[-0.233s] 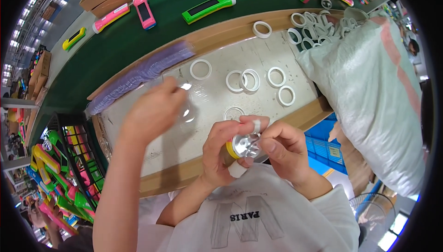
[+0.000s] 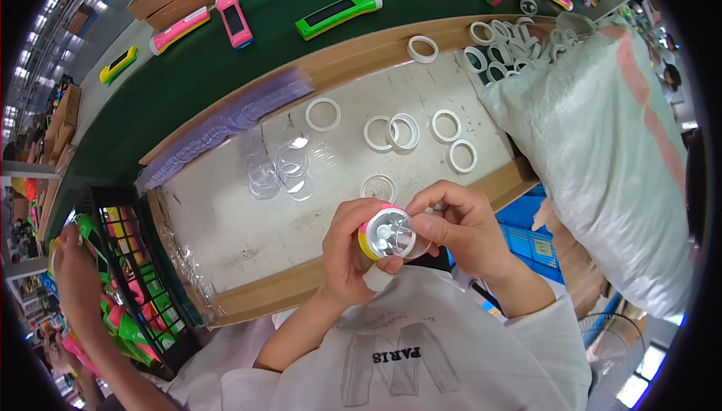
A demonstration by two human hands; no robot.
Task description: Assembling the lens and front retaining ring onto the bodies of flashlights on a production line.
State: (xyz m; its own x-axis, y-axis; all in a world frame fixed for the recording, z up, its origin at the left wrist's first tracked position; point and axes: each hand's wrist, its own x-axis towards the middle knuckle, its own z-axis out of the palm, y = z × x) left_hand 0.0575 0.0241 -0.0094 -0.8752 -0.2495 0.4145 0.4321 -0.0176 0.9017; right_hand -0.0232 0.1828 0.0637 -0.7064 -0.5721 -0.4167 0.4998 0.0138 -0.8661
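Just above the front of a white shirt (image 2: 402,358), a flashlight (image 2: 362,247) is held with its open head turned upward. Its casing is pink on one side and yellow on the other, and a bright silver reflector (image 2: 383,242) is ringed by a pale rim. The body is wrapped by the curled fingers of the left hand (image 2: 344,253). By the thumb and fingers of the right hand (image 2: 466,232), a clear disc (image 2: 421,247) is pinched at the edge of the opening; whether the rim is touched cannot be told.

Beyond the hands, a scuffed whitish tray (image 2: 301,223) is bordered by cardboard. On it are scattered loose clear discs (image 2: 263,174) and white rings (image 2: 323,114), and a purplish row of stacked discs (image 2: 226,119) is lined along the far left edge. More flashlights (image 2: 340,12) are spread over a dark green surface (image 2: 192,72). At right, a bulky pale sack (image 2: 594,155) is seen; at left, a co-worker's hand (image 2: 75,272) is held beside a black basket (image 2: 147,283).
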